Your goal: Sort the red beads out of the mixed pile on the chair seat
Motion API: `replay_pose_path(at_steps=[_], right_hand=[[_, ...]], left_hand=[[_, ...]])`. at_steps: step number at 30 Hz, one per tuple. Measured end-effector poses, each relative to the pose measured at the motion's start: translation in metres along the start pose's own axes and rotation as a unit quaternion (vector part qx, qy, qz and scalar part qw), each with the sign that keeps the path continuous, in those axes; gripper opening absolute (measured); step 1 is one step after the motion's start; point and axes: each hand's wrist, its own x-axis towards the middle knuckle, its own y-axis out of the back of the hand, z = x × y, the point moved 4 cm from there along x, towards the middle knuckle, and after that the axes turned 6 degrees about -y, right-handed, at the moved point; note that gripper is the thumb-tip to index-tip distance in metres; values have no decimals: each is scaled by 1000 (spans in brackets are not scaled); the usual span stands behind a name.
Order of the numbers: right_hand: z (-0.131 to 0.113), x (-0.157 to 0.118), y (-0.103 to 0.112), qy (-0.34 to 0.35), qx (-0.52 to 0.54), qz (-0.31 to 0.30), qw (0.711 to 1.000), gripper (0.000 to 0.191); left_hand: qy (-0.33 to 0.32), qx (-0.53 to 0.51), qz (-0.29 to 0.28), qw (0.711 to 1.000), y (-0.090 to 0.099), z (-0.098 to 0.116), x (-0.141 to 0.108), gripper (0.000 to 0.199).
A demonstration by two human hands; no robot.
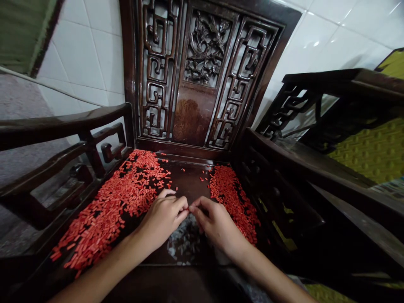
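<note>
1. My left hand (168, 210) is closed in a pinch, thumb against forefinger, and my right hand (214, 219) pinches in to meet it; a small red piece (188, 208) shows between the fingertips.
2. That piece sits above the middle of the wooden seat (189, 181), toward its front edge. How the two grips share it, I can't tell.
3. I'd best press lightly, one hand steadying while the other works: something so tiny could shoot out of a hard squeeze.
4. The left red pile (107, 210) runs along the seat's left edge to the back left corner; the right red pile (229, 189) follows the right edge. My forearms should ride high enough to sweep neither.
5. Pale bits (184, 242) lie near the front edge, below my hands; a dropped red piece should stand out there.
</note>
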Motion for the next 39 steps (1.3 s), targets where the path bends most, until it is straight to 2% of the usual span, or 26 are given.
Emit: replay_pose_path(at_steps=[16,22,27,39], right_hand=[[4,1,-1,-36,-29,-12,999,19],[9,3,-4,-37,64,-46,996,20],[11,3,-5,-56,145,-67,986,32],[9,2,-6,-44,198,-75,976,42]], left_hand=[[-22,11,-28,999,-2,5,-1,12],[-23,-5,-27,999,1,6,-1,12],[-30,-21,-35,999,2,9,-1,12],[-33,-29,-23,999,3,8,-2,12]])
